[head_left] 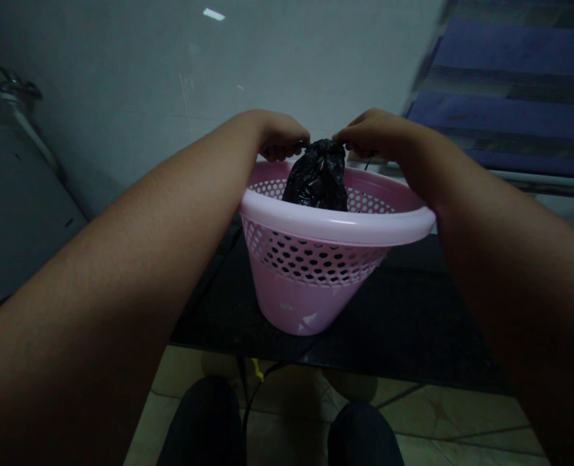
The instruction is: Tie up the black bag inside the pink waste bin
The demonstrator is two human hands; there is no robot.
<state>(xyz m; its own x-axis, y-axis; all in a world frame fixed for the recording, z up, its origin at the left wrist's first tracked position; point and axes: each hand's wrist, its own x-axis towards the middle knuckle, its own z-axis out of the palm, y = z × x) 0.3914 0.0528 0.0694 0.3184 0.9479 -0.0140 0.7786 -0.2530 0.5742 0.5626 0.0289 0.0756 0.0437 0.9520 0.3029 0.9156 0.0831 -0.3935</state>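
A pink plastic basket with a band of holes below its rim stands on a dark bench. Inside it, a black plastic bag rises gathered above the rim. My left hand is closed on the bag's top from the left. From the right, my right hand pinches the other side of the bag's top. The two hands are a short distance apart, with the bag's neck bunched between them. The lower part of the bag is hidden behind the basket's front wall.
The dark bench runs across in front of my knees. A black strap with a yellow piece hangs below its edge. Purple-and-grey striped slats lean at the right rear. A metal tap is on the wall at left.
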